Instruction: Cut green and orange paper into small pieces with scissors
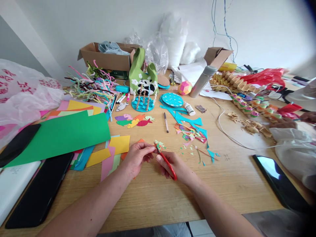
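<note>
My right hand (170, 164) is wrapped around a pair of red-handled scissors (168, 164), whose dark blades point up and left toward my left fingertips. My left hand (140, 154) is closed in a pinch by the blade tips; what it holds is too small to make out. Just beyond the blades lies a small heap of green, white and orange paper bits (160, 144). Colourful paper fish (134, 121) lie farther back, beside a pen (166, 122). Left of my left hand are yellow paper pieces (119, 144) and an orange sheet partly hidden behind it.
Paper scraps (191, 131) spread to the right. Blue discs (172, 99), a glue bottle (189, 108) and a grey flask (202, 81) stand behind. A green sheet (64, 136) and phones (278, 181) flank me. Another person's hand (282, 123) is at far right, beyond a white cable (222, 126).
</note>
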Tool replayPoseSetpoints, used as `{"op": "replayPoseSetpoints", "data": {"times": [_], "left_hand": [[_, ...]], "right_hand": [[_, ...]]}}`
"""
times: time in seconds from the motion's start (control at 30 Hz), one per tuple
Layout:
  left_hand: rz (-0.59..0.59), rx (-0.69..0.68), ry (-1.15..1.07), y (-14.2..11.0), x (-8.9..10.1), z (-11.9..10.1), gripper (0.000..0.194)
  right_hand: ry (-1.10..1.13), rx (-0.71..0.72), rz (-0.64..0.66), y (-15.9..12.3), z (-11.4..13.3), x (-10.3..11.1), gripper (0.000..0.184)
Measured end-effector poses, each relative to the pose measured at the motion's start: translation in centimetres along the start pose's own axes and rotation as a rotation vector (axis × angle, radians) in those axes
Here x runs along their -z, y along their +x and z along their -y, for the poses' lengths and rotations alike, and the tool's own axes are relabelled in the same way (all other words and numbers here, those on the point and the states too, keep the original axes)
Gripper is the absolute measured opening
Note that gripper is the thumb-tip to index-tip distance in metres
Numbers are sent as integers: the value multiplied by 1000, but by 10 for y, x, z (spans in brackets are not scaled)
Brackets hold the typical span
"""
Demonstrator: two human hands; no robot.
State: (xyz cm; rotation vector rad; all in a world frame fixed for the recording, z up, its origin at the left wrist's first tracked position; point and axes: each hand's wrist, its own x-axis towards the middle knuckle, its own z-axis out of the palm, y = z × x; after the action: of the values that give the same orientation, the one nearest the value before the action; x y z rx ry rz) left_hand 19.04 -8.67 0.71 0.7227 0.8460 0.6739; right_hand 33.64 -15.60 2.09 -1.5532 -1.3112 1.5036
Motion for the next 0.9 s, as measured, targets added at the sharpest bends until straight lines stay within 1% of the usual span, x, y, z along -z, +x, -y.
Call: {"op": "replayPoseSetpoints", "data": {"times": [0.37,0.57,0.9], "left_hand": [[1,8,-1,0,-1,-1,16],[36,12,8,-1,-2,-1,16],[23,18,9,0,-2,-1,15]], "right_hand": [[3,-23,-9,1,-2,-1,51],[27,-3,-15,1,-2,0,50],[35,-39,-48,1,0,0,50]]}}
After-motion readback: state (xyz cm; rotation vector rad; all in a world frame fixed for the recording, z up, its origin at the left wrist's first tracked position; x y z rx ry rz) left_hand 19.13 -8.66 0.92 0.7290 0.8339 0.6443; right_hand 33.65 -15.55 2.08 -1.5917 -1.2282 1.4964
